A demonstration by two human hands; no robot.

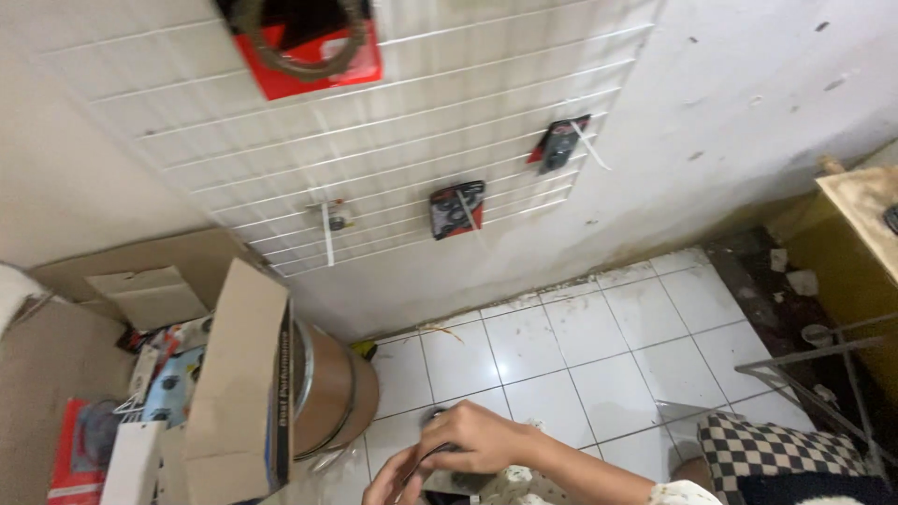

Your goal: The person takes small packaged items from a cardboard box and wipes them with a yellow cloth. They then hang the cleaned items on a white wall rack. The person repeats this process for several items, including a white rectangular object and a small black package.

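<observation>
The white wall (748, 103) fills the upper frame, its foot meeting the white tiled floor (599, 346) along a grimy seam. A white wire grid panel (393, 122) leans or hangs against it; its top and left reaches run out of frame. On the grid, a red card with a dark ring (313, 42) is cut off by the top edge, and two small red-and-black packets (457, 208) (559, 142) hang lower down, their contents too small to make out.

At left, an open cardboard box (234, 374) crowds the corner, one flap standing upright and hiding part of a brown drum with metal bands (332, 393) behind it. Packets inside the box are jumbled and blurred. At right, a yellow cabinet (842, 252) and a metal wire frame (823, 360) hem in the floor; the open tiles lie between drum and frame.

A knee in checked cloth (776, 454) shows at the lower right, partly cut off.

The right hand (477, 435) is clenched over a small dark round part (436, 414), mostly hidden beneath the fingers just above the floor. The left hand (393, 482), cropped by the bottom edge, pinches a thin dark piece (426, 458) that I cannot identify, just beside the right.
</observation>
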